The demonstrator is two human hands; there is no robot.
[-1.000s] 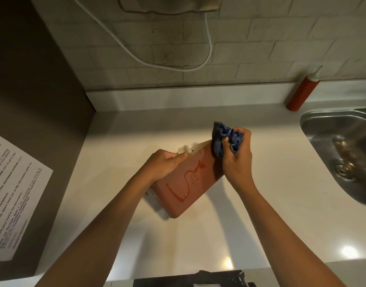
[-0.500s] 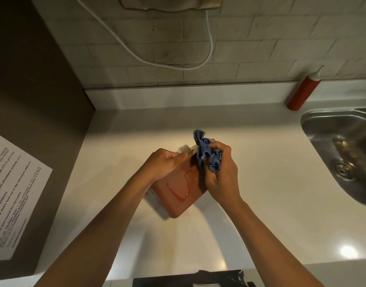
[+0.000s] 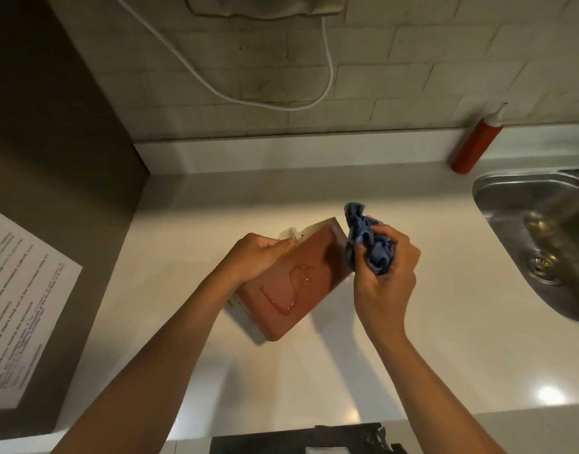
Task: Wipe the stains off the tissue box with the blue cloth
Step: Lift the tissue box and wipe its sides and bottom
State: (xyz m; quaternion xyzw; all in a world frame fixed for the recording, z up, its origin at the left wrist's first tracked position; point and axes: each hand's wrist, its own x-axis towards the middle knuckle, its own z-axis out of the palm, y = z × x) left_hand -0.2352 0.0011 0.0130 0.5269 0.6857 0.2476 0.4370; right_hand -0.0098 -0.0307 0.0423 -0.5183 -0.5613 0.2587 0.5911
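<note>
Paper sheet point(image 3: 23, 309) with printed lines hangs on the dark panel point(image 3: 52, 142) at the far left, beside the pale countertop point(image 3: 461, 339). Above, a white cable point(image 3: 249, 99) loops across the tiled wall point(image 3: 412, 77).

Near the middle of the counter the left hand point(image 3: 257, 257) grips the upper left edge of the tissue box point(image 3: 301, 286), fingers curled over its rim next to a scrap of white tissue point(image 3: 289, 232) sticking out at the top. The reddish-brown box is tilted, its broad face turned up toward the camera and its lower corner down close to the counter; whether that corner touches the surface cannot be told. A glossy red stain point(image 3: 283, 294) runs across that face in a curved line, from the lower left up toward the centre.

Just right of the box, the right hand point(image 3: 384, 276) clutches the bunched blue cloth point(image 3: 368, 245), fingers wrapped round it with one end poking up above the fist. The cloth sits against the box's upper right edge, off the stained line.

Farther right, a red squeeze bottle point(image 3: 476, 145) with a white nozzle leans by the wall ledge, and the steel sink point(image 3: 510, 198) with its drain point(image 3: 542, 265) fills the right edge. A dark object point(image 3: 298, 440) lies at the bottom of the view, below the counter's front.
</note>
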